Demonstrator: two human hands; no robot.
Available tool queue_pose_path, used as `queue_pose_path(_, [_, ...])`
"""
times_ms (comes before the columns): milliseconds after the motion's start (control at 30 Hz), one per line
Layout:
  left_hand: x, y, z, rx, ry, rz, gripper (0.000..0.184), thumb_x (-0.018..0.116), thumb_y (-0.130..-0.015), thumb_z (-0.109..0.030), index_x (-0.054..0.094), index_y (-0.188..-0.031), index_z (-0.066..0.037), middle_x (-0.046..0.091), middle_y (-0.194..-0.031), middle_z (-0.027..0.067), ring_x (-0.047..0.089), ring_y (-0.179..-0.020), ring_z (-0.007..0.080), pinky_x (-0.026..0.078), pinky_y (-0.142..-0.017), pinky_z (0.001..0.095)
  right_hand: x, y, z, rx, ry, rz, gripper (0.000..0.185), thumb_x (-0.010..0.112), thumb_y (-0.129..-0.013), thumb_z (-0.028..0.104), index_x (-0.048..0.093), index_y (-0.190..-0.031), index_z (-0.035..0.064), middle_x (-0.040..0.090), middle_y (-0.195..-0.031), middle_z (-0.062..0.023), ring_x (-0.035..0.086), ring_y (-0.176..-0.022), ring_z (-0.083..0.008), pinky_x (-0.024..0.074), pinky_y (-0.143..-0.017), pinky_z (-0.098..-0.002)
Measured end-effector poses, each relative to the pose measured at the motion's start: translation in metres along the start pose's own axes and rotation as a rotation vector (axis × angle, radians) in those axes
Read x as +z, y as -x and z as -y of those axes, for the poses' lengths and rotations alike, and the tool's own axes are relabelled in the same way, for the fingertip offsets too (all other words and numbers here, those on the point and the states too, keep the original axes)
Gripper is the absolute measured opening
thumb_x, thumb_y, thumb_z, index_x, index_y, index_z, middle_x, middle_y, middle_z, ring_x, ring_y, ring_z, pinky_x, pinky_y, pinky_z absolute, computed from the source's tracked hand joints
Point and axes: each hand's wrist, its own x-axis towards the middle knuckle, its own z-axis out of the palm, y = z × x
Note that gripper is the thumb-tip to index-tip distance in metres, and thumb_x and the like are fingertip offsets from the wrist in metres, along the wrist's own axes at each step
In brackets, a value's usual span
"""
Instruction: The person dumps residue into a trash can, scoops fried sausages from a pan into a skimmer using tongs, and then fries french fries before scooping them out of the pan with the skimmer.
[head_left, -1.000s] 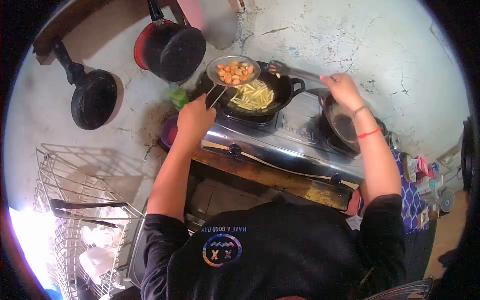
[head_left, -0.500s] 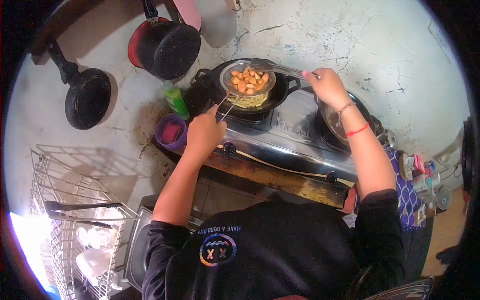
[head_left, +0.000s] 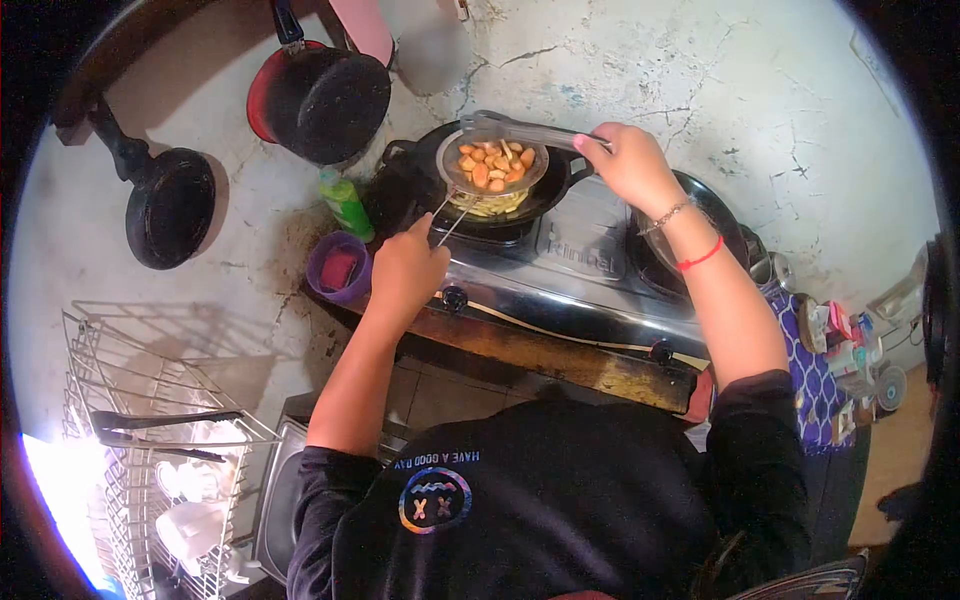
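Note:
My left hand (head_left: 408, 268) is closed round the wire handle of a round strainer (head_left: 542, 172). Orange-brown fried pieces (head_left: 495, 168) lie in the strainer, above a black wok (head_left: 553, 208) on the stove. Pale yellow strips (head_left: 495, 206) show in the wok below the strainer's near rim. Metal tongs (head_left: 535, 132) are gripped in my right hand (head_left: 625, 165), with their tips over the strainer's far left edge. Whether the tongs' tips touch the strainer, I cannot tell.
A second pan (head_left: 725, 222) sits on the right of the steel stove (head_left: 570, 290). Left of the wok stand a green bottle (head_left: 346, 205) and a purple container (head_left: 325, 285). A dish rack (head_left: 150, 400) is at lower left; pans (head_left: 335, 110) hang on the wall.
The strainer has moved right and down over the strips in the wok. My right hand has moved left, bringing the tongs across above the strainer.

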Motion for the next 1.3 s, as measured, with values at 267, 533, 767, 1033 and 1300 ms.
queue_pose_path(267, [0.002,0.001,0.002,-0.010,0.006,-0.003,0.046,0.050,-0.073,-0.018,0.055,-0.115,0.001,0.064,-0.082,0.0228,0.059,-0.071,0.0410,0.047,-0.063,0.0435,-0.012,-0.004,-0.009,0.052,0.125,-0.002,0.042,0.051,-0.085,0.035,0.061,-0.071,-0.0037,0.060,-0.062,-0.0159,0.055,-0.057,-0.0338,0.0454,-0.059,-0.0387])
queue_pose_path(533, [0.007,0.004,0.000,0.017,-0.041,-0.025,0.046,0.051,-0.073,-0.018,0.055,-0.115,0.001,0.064,-0.081,0.0230,0.059,-0.071,0.0408,0.047,-0.063,0.0440,-0.001,0.002,0.011,0.073,0.258,0.064,0.040,0.052,-0.085,0.033,0.062,-0.070,-0.0026,0.061,-0.065,-0.0165,0.057,-0.057,-0.0342,0.0467,-0.058,-0.0404])
queue_pose_path(767, [0.007,0.008,-0.002,0.034,-0.019,-0.063,0.043,0.051,-0.073,-0.018,0.056,-0.111,0.001,0.064,-0.080,0.0234,0.059,-0.071,0.0412,0.047,-0.063,0.0449,0.015,-0.002,0.018,0.009,0.315,-0.020,0.039,0.052,-0.084,0.032,0.063,-0.071,-0.0029,0.062,-0.065,-0.0174,0.058,-0.061,-0.0357,0.0478,-0.059,-0.0408])
queue_pose_path(1033, [-0.001,0.012,0.013,-0.012,-0.080,-0.040,0.040,0.052,-0.072,-0.018,0.057,-0.107,0.001,0.064,-0.080,0.0231,0.059,-0.072,0.0422,0.047,-0.063,0.0458,-0.005,-0.008,0.004,0.097,0.174,-0.029,0.042,0.052,-0.084,0.034,0.061,-0.070,-0.0048,0.061,-0.068,-0.0194,0.057,-0.063,-0.0371,0.0461,-0.061,-0.0411])
queue_pose_path(1300, [-0.029,0.003,0.020,-0.046,-0.094,-0.076,0.037,0.049,-0.074,-0.019,0.059,-0.105,-0.003,0.063,-0.086,0.0241,0.059,-0.080,0.0424,0.047,-0.068,0.0453,0.030,-0.002,-0.029,0.210,0.273,0.148,0.043,0.052,-0.085,0.035,0.061,-0.072,-0.0042,0.062,-0.071,-0.0191,0.057,-0.065,-0.0372,0.0463,-0.063,-0.0408])
